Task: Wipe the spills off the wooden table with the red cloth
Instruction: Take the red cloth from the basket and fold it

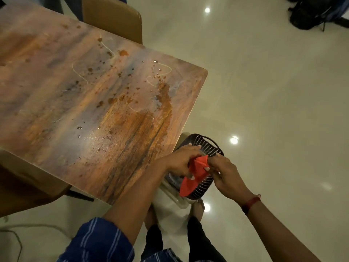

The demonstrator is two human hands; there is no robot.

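**Examiner:** What was recorded in the head view?

**Inspector:** A mottled brown wooden table [56, 95] was observed. A long orange-brown smear of spilled matter [145, 125] was noted toward its right edge, with scattered brown spots and clear droplets [156, 72] further in. No contact between cloth and table was seen, so the wiping was judged not to be under way at this moment.

**Examiner:** Where was the cloth found?

**Inspector:** The small red cloth [194, 174] was found off the table, just beside its right edge. It was held above a black slotted plastic basket [207, 146], which was set on a white container [170, 210]. The cloth was gripped from both sides. The left hand [179, 161] was curled round its upper fold, and the right hand [226, 176] was pinching the opposite side between thumb and fingers. Whether it was being wrung or refolded could not be determined.

**Examiner:** What risks were identified?

**Inspector:** Three were entered, as judgement only. If the cloth were brought across bunched, only a narrow face would be presented, and the smear could be dragged wider rather than lifted. If strokes were directed outward, droplets near the edge could be pushed over onto the glossy pale floor tiles [264, 91], where a slip would be invited. The basket, perched close to the person's legs, could be knocked from the container by a careless knee or forearm.
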